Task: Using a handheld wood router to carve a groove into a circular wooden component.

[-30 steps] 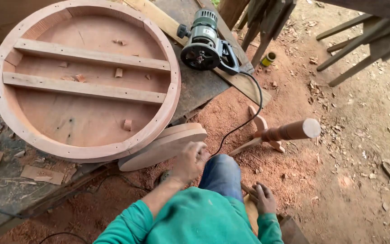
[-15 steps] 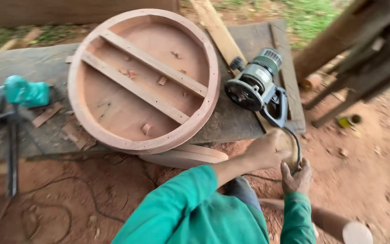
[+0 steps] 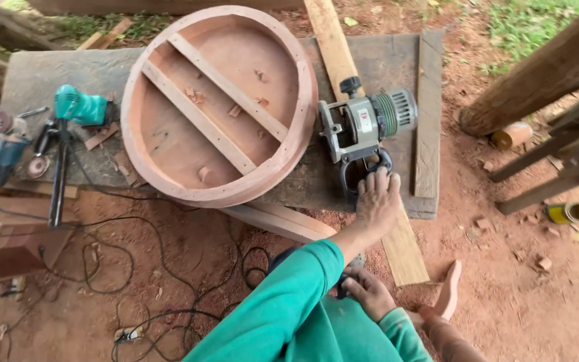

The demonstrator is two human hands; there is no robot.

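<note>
**Item: electric router, lying on its side on an outdoor workbench**

Location. The electric router [image 3: 364, 127] rests on the grey board top of the workbench [image 3: 48, 74], just right of the large round wooden frame [image 3: 219, 104] and touching a pale plank [image 3: 333, 43] that runs from the far edge toward the near edge.

Orientation. Its long axis lies roughly left to right across the bench. The flat base plate faces left, toward the round frame; the ribbed, vented motor cap points right. A black knob sits on the far side and a black loop handle on the near side, toward the person.

Hands. The left hand [image 3: 378, 201], in a green sleeve, reaches over the bench edge with fingers spread and laid on the black loop handle; contact is plain, but a full wrap around it cannot be told. The right hand [image 3: 366, 293] is low by the lap, fingers curled on a small dark object that is mostly hidden.

Adjacent items. A turquoise power tool [image 3: 80, 106] and an angle grinder [image 3: 5, 157] lie at the left end of the bench. Black cables [image 3: 122, 268] trail over the red earth. A second round wooden disc [image 3: 279, 220] leans under the near bench edge. A yellow roll of tape [image 3: 571, 213] lies on the ground at right.
</note>
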